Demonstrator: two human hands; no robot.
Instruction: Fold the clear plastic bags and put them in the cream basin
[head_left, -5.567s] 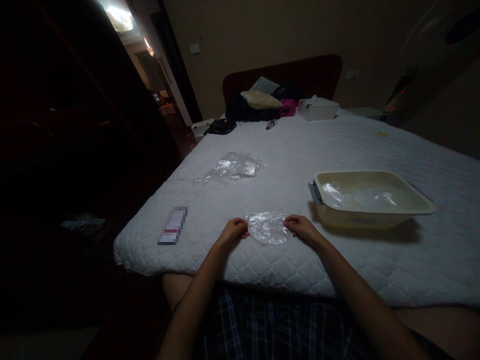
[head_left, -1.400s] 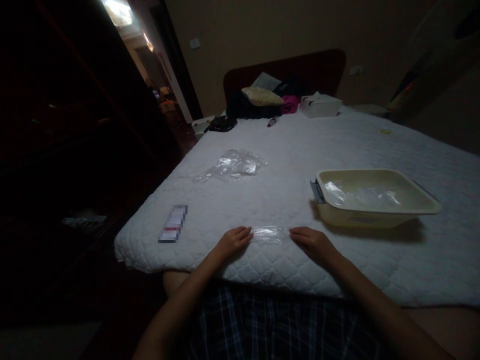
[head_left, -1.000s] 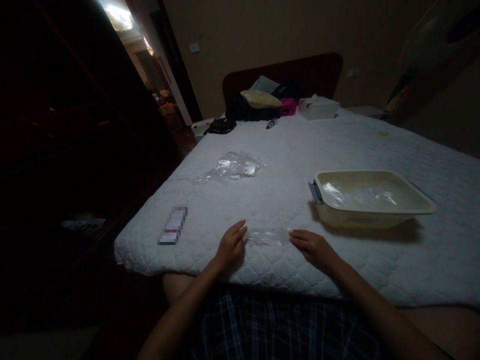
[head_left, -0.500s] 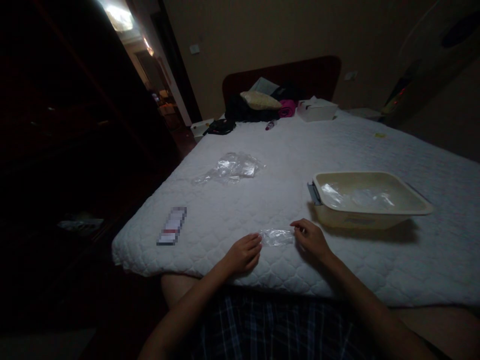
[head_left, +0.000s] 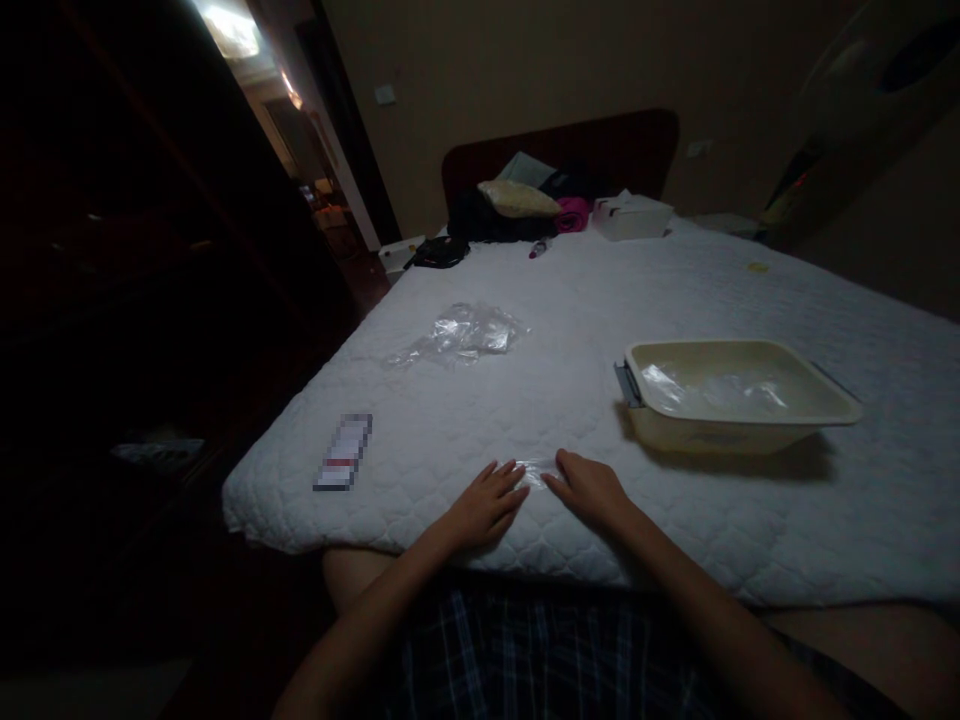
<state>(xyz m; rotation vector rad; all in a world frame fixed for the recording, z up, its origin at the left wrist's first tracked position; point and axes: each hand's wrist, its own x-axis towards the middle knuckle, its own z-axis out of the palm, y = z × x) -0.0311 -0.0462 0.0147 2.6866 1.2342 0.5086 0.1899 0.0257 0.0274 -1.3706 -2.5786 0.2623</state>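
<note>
No legible text or numbers.

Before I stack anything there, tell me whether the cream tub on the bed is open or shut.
Open: no lid covers the cream tub, and clear plastic lying inside shows through its uncovered top.

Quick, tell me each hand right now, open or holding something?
Left hand: open and spread, at the left end of the clear plastic bag.
Right hand: at the bag's right end; whether it grips it can't be told.
</note>
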